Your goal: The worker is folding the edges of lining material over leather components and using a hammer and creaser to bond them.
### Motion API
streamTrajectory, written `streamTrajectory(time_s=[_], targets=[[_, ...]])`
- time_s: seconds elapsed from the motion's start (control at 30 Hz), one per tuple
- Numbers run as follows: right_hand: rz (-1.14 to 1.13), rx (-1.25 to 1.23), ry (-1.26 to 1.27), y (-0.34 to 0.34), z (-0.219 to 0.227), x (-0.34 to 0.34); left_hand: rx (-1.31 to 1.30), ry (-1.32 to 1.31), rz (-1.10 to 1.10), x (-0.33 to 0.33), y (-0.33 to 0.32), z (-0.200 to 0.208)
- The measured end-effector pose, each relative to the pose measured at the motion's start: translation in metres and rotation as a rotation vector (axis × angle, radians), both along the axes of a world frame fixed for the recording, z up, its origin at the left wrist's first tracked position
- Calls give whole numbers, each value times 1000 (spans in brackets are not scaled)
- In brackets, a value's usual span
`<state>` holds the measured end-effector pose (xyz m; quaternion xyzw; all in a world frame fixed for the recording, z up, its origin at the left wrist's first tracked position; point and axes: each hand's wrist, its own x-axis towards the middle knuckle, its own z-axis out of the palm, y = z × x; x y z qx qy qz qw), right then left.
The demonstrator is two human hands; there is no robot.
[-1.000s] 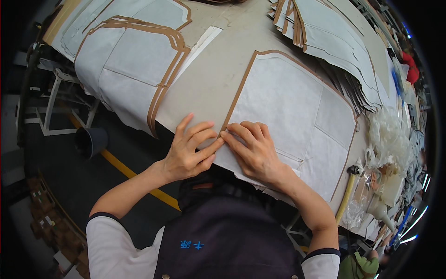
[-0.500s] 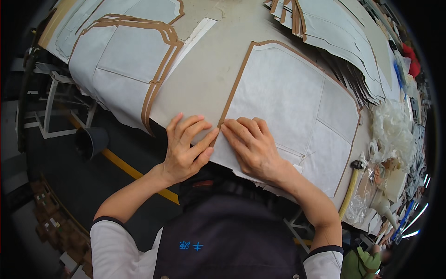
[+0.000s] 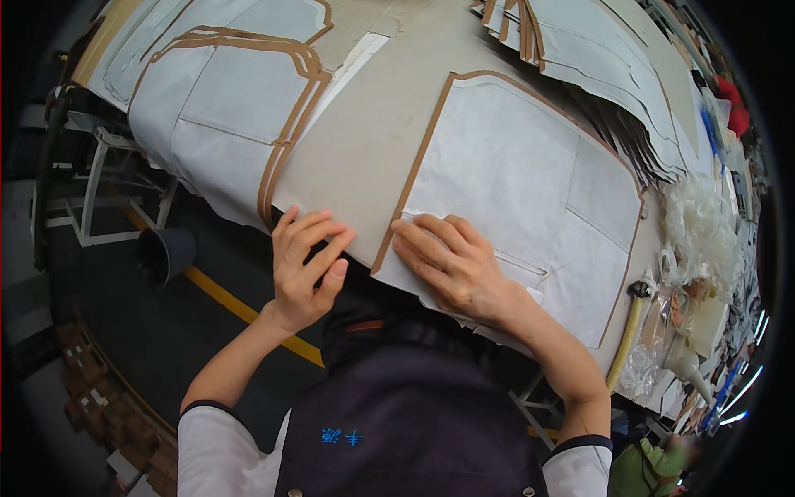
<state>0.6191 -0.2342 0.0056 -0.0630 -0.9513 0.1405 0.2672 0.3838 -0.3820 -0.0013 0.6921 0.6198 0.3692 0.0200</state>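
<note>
In front of me a white panel [image 3: 497, 166] with a brown folded border lies on the table. It looks like sheet material seen from its back; seams divide it into sections. My right hand [image 3: 447, 261] rests on its lower left part, fingers laid flat just inside the brown edge. My left hand [image 3: 306, 261] is clear of the panel, at the near edge of the table, fingers apart and nothing in them. Left of it, similar brown-edged panels [image 3: 228, 99] lie overlapped and hang over the table's edge.
The beige table [image 3: 364, 132] carries a fanned stack of panels [image 3: 604, 74] at the far right. Clear plastic bags [image 3: 700, 224] and a yellow-handled tool [image 3: 625, 340] are at the right. A dark bucket [image 3: 170, 253] stands on the floor; a person in green [image 3: 642, 468] is at lower right.
My left hand has let go of the panel's brown edge and moved left, its fingers spreading. My right hand stays on the panel in almost the same place.
</note>
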Motion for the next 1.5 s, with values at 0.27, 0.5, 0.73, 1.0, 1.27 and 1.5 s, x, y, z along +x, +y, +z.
streamTrajectory(time_s=[0.27, 0.5, 0.73, 1.0, 1.27, 1.5], targets=[[48, 40, -123, -2, 3, -1, -56, 24, -73, 15, 5, -7], [51, 11, -80, -4, -3, -4, -23, 62, -140, 10, 11, -16], [48, -8, -92, -5, 3, -2, -81, 56, -277, -1, 24, 0], [57, -93, -111, -5, 8, -3, -84, 103, -277, -6, 23, -3], [27, -43, -80, -6, 3, -2, -101, 124, -301, 4, 34, 4], [20, -72, -84, -6, 6, -3, -118, 117, -297, -1, 24, -6]])
